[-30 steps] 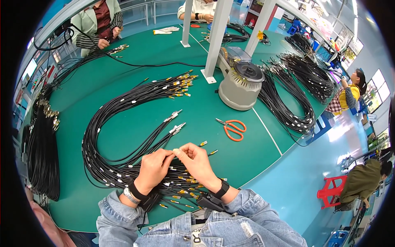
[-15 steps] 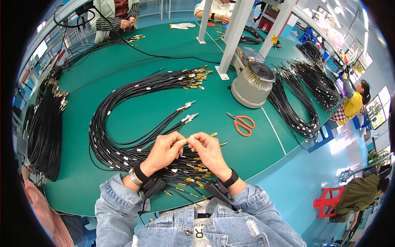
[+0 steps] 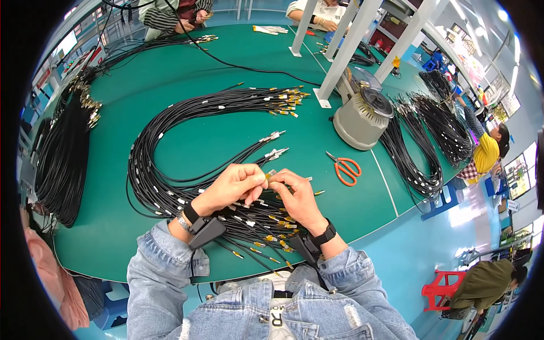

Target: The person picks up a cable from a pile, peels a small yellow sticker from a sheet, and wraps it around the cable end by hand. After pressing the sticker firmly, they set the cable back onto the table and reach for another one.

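Over a curved bundle of black cables (image 3: 139,156), my left hand (image 3: 235,184) and my right hand (image 3: 298,198) meet fingertip to fingertip. Both are closed in a pinch on a small yellow-and-silver cable end (image 3: 270,174), which shows between the thumbs. The fingers hide most of it. Below my hands, several loose cable ends with yellow tips (image 3: 272,238) fan out toward me. Two groups of silver connectors (image 3: 276,153) lie just beyond my hands, and the bundle's yellow-tipped far ends (image 3: 292,101) rest farther off on the green table (image 3: 209,136).
Orange-handled scissors (image 3: 345,170) lie to the right, below a grey round machine (image 3: 362,122). Metal posts (image 3: 348,51) rise from the table. More black cable bundles lie at left (image 3: 62,170) and right (image 3: 413,153). White gloves (image 3: 270,29) and other people are at the far side.
My hands have moved slightly up in the picture, and the pinched cable end shows more between them. The whole view has shifted a little, so the table items sit farther right.
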{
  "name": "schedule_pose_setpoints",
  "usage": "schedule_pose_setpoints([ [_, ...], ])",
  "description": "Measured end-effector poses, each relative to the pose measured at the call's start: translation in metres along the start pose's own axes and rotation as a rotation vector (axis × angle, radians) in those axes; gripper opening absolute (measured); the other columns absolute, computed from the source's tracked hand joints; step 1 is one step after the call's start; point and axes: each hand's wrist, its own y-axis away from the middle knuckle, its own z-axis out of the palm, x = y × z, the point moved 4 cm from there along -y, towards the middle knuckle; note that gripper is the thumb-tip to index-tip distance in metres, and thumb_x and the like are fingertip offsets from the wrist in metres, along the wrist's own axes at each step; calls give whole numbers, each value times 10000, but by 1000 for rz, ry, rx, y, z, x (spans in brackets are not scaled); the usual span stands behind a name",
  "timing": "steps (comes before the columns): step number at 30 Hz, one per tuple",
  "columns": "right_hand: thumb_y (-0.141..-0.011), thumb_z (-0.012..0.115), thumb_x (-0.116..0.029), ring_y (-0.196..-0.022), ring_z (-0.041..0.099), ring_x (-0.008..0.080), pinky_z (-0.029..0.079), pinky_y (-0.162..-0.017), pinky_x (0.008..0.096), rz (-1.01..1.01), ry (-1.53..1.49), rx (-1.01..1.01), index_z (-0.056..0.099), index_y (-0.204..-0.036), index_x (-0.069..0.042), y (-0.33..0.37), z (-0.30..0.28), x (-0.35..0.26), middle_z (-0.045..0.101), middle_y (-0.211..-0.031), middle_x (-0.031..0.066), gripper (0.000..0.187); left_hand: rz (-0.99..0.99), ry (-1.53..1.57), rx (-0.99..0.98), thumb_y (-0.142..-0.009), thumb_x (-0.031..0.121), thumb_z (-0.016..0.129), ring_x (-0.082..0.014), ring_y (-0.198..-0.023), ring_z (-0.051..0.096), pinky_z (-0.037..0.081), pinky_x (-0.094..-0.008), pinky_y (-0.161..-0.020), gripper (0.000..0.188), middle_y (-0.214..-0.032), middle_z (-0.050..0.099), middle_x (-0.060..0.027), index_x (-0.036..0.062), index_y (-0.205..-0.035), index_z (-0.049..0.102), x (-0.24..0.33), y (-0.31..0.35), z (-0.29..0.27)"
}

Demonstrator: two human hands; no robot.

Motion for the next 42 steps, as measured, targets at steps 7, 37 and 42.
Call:
schedule_pose_setpoints([
  [7, -780, 670, -126, -876, 574, 219, 452, -785, 315, 36, 322, -33, 590, -1011, -29, 26, -16, -7, 597, -953, 95, 263, 430, -1045, 169, -853, 202, 598, -240, -764, 595, 473, -342, -692, 221, -786, 620, -96, -6, -926, 577, -8, 2, 1],
  [37, -747, 675, -209, -1204, 406, 286, 298, -1001, 504, -352, 897, -550, 532, -1192, -105, 55, 1, -22, 441, -1314, 106, 479, 83, -1773, 170, -647, 522, 693, -294, -907, 472, 392, -377, -789, 700, -947, 481, -138, 17, -1095, 506, 6, 116, -26],
  [42, -760, 684, -156, -1055, 540, 230, 421, -918, 368, -77, 416, -492, 586, -1109, -72, 12, -68, -33, 582, -1136, 92, 372, 85, -1677, 193, -671, 496, 690, -306, -910, 481, 402, -380, -777, 651, -955, 492, -140, 29, -1087, 514, 30, 110, -14],
])
